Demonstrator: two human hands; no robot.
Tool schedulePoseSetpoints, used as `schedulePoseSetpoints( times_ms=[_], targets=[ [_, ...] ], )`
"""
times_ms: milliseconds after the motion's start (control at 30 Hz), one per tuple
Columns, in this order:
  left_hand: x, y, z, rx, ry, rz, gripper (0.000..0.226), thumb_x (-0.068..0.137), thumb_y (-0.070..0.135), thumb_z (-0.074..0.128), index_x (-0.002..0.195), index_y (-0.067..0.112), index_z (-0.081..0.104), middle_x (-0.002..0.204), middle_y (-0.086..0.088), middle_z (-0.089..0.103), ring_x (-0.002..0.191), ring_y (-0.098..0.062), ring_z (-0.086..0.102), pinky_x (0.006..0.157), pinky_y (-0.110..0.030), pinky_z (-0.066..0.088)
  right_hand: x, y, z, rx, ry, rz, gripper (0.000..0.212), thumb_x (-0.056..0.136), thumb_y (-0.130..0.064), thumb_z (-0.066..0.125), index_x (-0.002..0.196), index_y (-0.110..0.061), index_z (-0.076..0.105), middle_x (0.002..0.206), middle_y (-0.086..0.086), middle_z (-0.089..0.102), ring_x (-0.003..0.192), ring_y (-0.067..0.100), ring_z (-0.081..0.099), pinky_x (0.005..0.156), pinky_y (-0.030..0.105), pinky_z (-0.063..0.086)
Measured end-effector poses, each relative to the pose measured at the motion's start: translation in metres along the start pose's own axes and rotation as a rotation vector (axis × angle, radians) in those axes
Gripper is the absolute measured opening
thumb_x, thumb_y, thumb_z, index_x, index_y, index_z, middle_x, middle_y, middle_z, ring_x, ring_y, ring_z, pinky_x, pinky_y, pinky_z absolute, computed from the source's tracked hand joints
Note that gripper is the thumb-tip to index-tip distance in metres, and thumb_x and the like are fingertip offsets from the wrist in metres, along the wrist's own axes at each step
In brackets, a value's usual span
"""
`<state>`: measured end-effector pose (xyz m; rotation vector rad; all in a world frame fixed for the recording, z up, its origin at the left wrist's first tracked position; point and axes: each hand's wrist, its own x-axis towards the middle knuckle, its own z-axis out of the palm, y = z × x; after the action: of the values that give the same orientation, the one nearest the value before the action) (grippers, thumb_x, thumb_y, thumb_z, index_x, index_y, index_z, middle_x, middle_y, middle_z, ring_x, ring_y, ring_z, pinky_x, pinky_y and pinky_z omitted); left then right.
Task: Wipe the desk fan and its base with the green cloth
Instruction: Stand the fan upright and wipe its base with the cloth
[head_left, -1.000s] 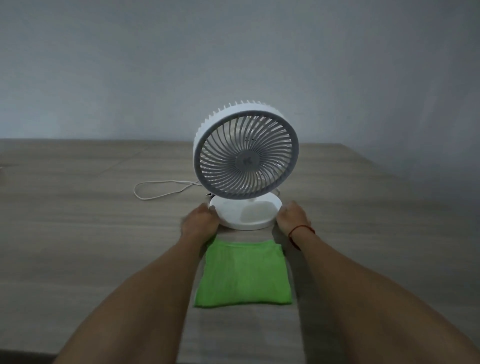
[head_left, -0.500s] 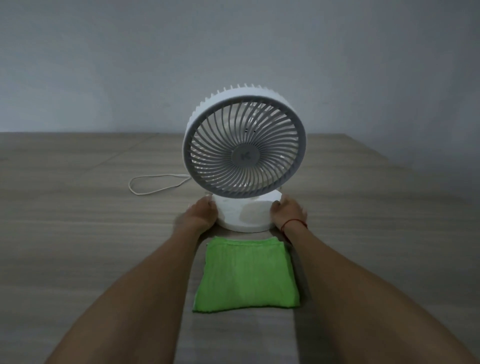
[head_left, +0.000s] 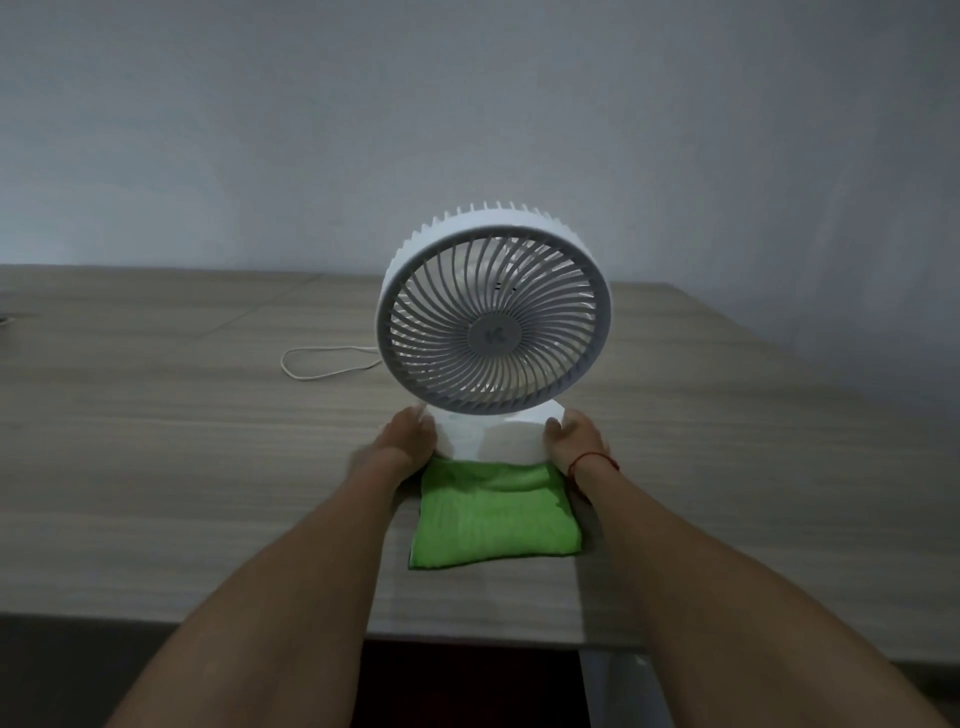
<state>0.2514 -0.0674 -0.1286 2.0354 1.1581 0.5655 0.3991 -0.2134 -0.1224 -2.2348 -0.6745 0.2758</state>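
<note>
A white desk fan (head_left: 493, 317) with a round grille stands upright on the wooden table, facing me. Its round white base (head_left: 493, 439) sits just beyond the folded green cloth (head_left: 493, 512), and the base's front edge overlaps the cloth's far edge. My left hand (head_left: 405, 439) grips the left side of the base. My right hand (head_left: 574, 441), with a red string at the wrist, grips the right side. The cloth lies flat between my forearms.
A white cord (head_left: 327, 361) loops on the table (head_left: 156, 457) behind and to the left of the fan. The table's near edge runs below the cloth, with a dark gap under it. A plain grey wall stands behind.
Both hands have drawn the fan toward me, so its base now meets the cloth's far edge. The view has pulled back and the table's near edge now shows.
</note>
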Motion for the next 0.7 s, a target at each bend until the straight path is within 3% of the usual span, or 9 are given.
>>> schedulePoseSetpoints(
  times_ms=[100, 200, 300, 367, 400, 467, 533, 633, 700],
  targets=[
    [-0.022, 0.009, -0.006, 0.011, 0.020, -0.043, 0.048, 0.102, 0.031, 0.032, 0.131, -0.002, 0.050, 0.136, -0.024, 0.053, 0.124, -0.036, 0.052, 0.103, -0.039, 0.039, -0.010, 0.000, -0.009, 0.172, -0.033, 0.030, 0.046, 0.099, -0.028, 0.032, 0.132, 0.000, 0.049, 0.137, 0.021, 0.052, 0.126, 0.035, 0.050, 0.105, 0.040, 0.038],
    [-0.055, 0.007, -0.011, 0.171, 0.076, -0.057, 0.053, 0.100, 0.045, 0.033, 0.134, 0.009, 0.050, 0.138, -0.016, 0.055, 0.126, -0.033, 0.052, 0.104, -0.040, 0.039, -0.030, 0.006, -0.017, 0.215, 0.027, 0.073, 0.045, 0.098, -0.022, 0.030, 0.122, 0.004, 0.057, 0.132, 0.026, 0.056, 0.122, 0.037, 0.053, 0.101, 0.039, 0.040],
    [-0.087, 0.003, -0.015, 0.225, 0.194, -0.030, 0.056, 0.090, 0.057, 0.041, 0.105, 0.012, 0.071, 0.114, -0.014, 0.070, 0.107, -0.034, 0.064, 0.096, -0.041, 0.050, -0.056, 0.014, -0.020, 0.159, 0.017, 0.087, 0.054, 0.096, -0.038, 0.032, 0.115, 0.001, 0.064, 0.125, 0.023, 0.062, 0.118, 0.036, 0.057, 0.101, 0.039, 0.042],
    [-0.106, 0.003, -0.015, 0.198, 0.210, -0.036, 0.061, 0.080, 0.066, 0.046, 0.087, 0.012, 0.073, 0.101, -0.012, 0.073, 0.097, -0.033, 0.066, 0.091, -0.042, 0.053, -0.071, 0.016, -0.021, 0.112, -0.062, 0.072, 0.059, 0.089, -0.053, 0.040, 0.110, -0.006, 0.068, 0.118, 0.017, 0.067, 0.112, 0.033, 0.061, 0.101, 0.040, 0.046],
    [-0.114, 0.004, -0.014, 0.205, 0.188, -0.032, 0.059, 0.074, 0.069, 0.051, 0.082, 0.014, 0.071, 0.099, -0.010, 0.073, 0.096, -0.032, 0.067, 0.090, -0.042, 0.054, -0.078, 0.016, -0.020, 0.083, -0.102, 0.053, 0.059, 0.082, -0.058, 0.047, 0.108, -0.010, 0.069, 0.116, 0.014, 0.069, 0.110, 0.032, 0.062, 0.099, 0.041, 0.048],
    [-0.130, 0.011, -0.012, 0.244, 0.089, -0.030, 0.056, 0.068, 0.070, 0.061, 0.091, 0.019, 0.069, 0.104, -0.006, 0.070, 0.103, -0.029, 0.065, 0.094, -0.039, 0.051, -0.087, 0.018, -0.017, 0.009, -0.157, 0.016, 0.061, 0.069, -0.059, 0.060, 0.111, -0.016, 0.068, 0.117, 0.009, 0.068, 0.111, 0.031, 0.061, 0.099, 0.041, 0.049],
    [-0.136, 0.017, -0.009, 0.254, 0.030, -0.022, 0.056, 0.070, 0.065, 0.064, 0.102, 0.020, 0.068, 0.112, -0.007, 0.069, 0.111, -0.029, 0.062, 0.098, -0.040, 0.049, -0.097, 0.015, -0.014, -0.046, -0.147, -0.016, 0.063, 0.065, -0.055, 0.065, 0.116, -0.018, 0.065, 0.121, 0.008, 0.066, 0.116, 0.031, 0.059, 0.102, 0.042, 0.046],
    [-0.142, 0.020, -0.004, 0.205, 0.009, -0.027, 0.050, 0.079, 0.054, 0.063, 0.107, 0.013, 0.066, 0.117, -0.011, 0.067, 0.114, -0.031, 0.061, 0.098, -0.043, 0.049, -0.109, 0.012, -0.013, 0.036, -0.117, -0.083, 0.046, 0.078, -0.035, 0.066, 0.119, -0.015, 0.059, 0.124, 0.012, 0.063, 0.118, 0.033, 0.057, 0.105, 0.039, 0.042],
    [-0.146, 0.022, -0.004, 0.071, -0.012, -0.018, 0.041, 0.085, 0.039, 0.064, 0.111, 0.008, 0.065, 0.117, -0.014, 0.067, 0.112, -0.032, 0.061, 0.097, -0.042, 0.050, -0.115, 0.013, -0.013, 0.158, -0.124, -0.103, 0.035, 0.082, -0.019, 0.064, 0.115, -0.010, 0.058, 0.120, 0.015, 0.063, 0.113, 0.032, 0.058, 0.091, 0.028, 0.043]
  ],
)
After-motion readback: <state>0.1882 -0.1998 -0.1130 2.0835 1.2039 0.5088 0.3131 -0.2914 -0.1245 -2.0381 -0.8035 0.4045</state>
